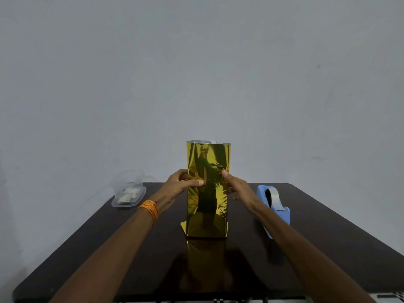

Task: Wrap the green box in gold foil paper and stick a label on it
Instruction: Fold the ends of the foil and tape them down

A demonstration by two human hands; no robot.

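A tall box wrapped in shiny gold foil paper stands upright in the middle of the dark table. The green box itself is hidden under the foil. Foil sticks up open past the top, silver inside, and small flaps splay out at the bottom. My left hand grips the box's left side, thumb across the front face, fingers behind. My right hand holds the right edge, thumb on the front corner, fingers partly hidden behind the box.
A light blue tape dispenser with a roll of clear tape sits right of the box, partly behind my right forearm. A clear plastic container holding small white items stands at the table's back left corner. A plain grey wall rises behind.
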